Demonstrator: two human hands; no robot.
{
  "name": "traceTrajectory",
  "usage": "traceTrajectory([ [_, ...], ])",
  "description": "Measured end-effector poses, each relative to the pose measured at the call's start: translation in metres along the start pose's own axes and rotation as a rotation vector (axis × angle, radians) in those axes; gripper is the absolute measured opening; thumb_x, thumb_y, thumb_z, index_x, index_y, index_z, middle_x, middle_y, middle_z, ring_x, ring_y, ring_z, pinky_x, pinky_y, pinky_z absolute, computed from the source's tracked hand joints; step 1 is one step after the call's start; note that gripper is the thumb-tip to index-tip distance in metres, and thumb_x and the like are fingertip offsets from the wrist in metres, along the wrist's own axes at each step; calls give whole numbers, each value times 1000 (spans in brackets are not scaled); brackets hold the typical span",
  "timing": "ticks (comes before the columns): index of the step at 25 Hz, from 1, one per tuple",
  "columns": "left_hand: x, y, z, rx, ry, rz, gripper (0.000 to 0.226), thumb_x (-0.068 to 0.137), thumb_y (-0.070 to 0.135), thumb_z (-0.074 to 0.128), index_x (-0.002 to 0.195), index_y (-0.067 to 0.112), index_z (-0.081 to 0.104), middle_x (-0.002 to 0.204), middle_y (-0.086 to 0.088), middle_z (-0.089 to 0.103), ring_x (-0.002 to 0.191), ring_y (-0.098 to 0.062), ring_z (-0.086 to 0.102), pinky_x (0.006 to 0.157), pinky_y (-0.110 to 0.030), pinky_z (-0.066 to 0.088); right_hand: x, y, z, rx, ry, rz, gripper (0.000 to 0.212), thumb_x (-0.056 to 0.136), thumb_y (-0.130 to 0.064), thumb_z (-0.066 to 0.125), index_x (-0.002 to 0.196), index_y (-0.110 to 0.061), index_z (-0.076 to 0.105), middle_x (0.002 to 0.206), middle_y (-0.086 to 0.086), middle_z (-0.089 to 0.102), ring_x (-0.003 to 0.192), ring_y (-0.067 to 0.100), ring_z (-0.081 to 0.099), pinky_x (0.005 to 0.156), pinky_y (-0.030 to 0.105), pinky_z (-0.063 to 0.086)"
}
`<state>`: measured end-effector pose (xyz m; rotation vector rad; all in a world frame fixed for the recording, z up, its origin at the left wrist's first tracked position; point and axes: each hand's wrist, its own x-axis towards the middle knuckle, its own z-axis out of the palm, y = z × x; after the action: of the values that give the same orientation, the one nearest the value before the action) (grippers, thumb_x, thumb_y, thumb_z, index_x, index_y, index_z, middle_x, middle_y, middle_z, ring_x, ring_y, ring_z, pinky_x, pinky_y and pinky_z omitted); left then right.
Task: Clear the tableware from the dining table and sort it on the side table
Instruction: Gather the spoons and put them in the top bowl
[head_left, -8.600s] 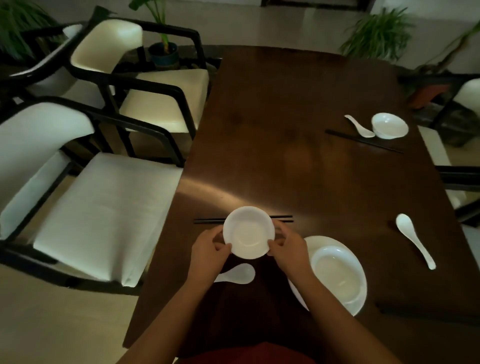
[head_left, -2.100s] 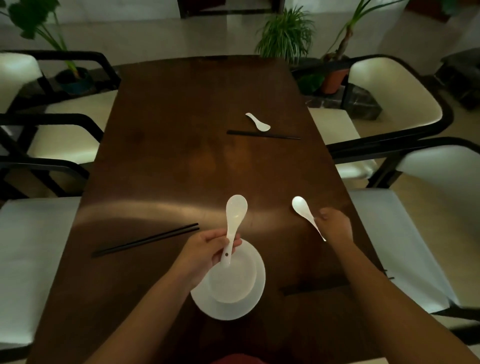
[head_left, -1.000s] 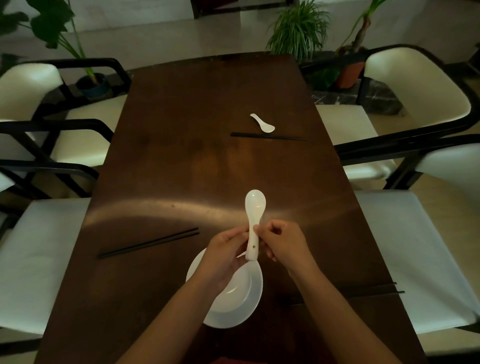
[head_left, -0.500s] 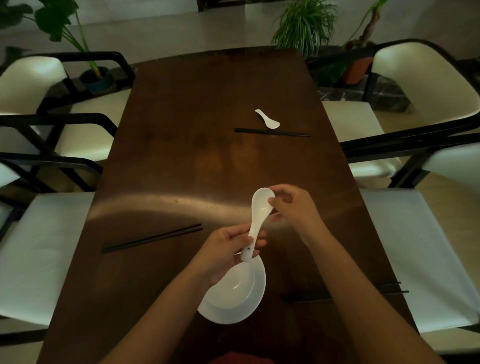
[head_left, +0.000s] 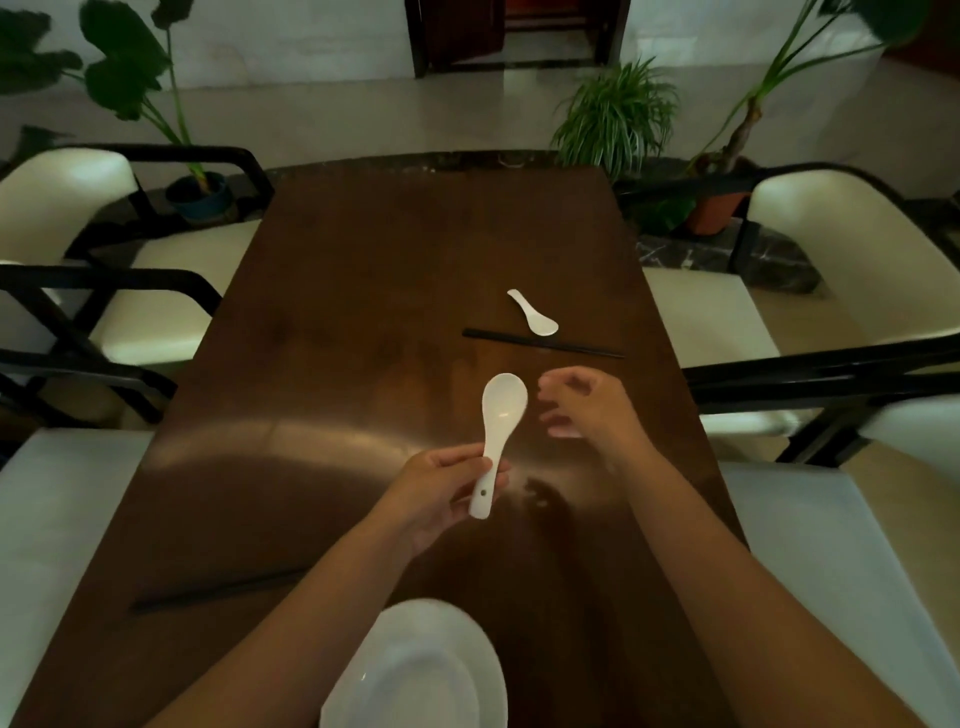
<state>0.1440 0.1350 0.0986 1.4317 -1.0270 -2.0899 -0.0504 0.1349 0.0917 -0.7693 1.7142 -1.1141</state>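
Note:
My left hand (head_left: 439, 491) grips the handle of stacked white spoons (head_left: 498, 431), held upright above the dark wooden dining table (head_left: 332, 332). Just to their right my right hand (head_left: 592, 410) hovers empty with curled, parted fingers. A white plate with stacked bowls (head_left: 415, 670) rests at the near table edge, partly behind my left forearm. Farther away lie another white spoon (head_left: 535, 314) and a pair of black chopsticks (head_left: 543, 343). A second pair of chopsticks (head_left: 218, 590) lies near left.
White-cushioned chairs with black frames stand on the left (head_left: 78, 291) and right (head_left: 831, 291) of the table. Potted plants (head_left: 613, 119) stand beyond the far end on a pale floor.
My right hand has let go of the spoons and moved away to the right. The view has shifted forward, so the plate now sits lower in the frame.

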Motion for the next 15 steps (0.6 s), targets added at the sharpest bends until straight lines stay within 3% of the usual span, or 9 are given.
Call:
traceTrajectory([
  [2,30,10,0,-74,57,-14,14,87,4,56,95,11,65,89,-8,74,80,-16,70,59,-25,57,52,6,-10,51,122,77,6,85,-24,64,86,-17,65,95,7,68,68,14,66,58,23,56],
  [4,60,18,1,-118,85,-15,13,88,2,54,92,10,64,91,-10,72,82,-18,68,60,-26,58,108,13,-17,-46,238,103,16,84,-21,66,93,-8,65,97,14,68,66,17,66,66,29,58],
  [6,85,21,-1,-142,107,-12,13,88,3,55,92,11,64,88,-8,72,81,-17,68,61,-26,57,159,17,-16,-184,282,119,21,83,-21,67,97,-5,64,98,14,70,69,21,69,78,35,59],
  [8,103,18,-6,-158,110,-6,15,88,5,56,98,10,65,82,-6,74,78,-16,69,60,-25,57,201,20,-10,-285,286,149,25,83,-23,66,100,-4,62,100,14,70,72,23,71,81,34,58],
  [12,117,10,-11,-194,97,-25,22,88,5,55,109,5,63,74,-4,74,69,-12,70,60,-24,57,242,21,3,-373,228,241,34,80,-18,69,108,-3,56,106,16,68,63,26,68,68,33,59],
  [15,117,4,-13,-221,105,-46,21,88,2,54,106,6,64,74,-3,75,68,-11,71,61,-24,58,251,24,11,-513,245,214,20,81,-6,65,99,-5,57,99,11,67,58,24,64,44,21,51],
])
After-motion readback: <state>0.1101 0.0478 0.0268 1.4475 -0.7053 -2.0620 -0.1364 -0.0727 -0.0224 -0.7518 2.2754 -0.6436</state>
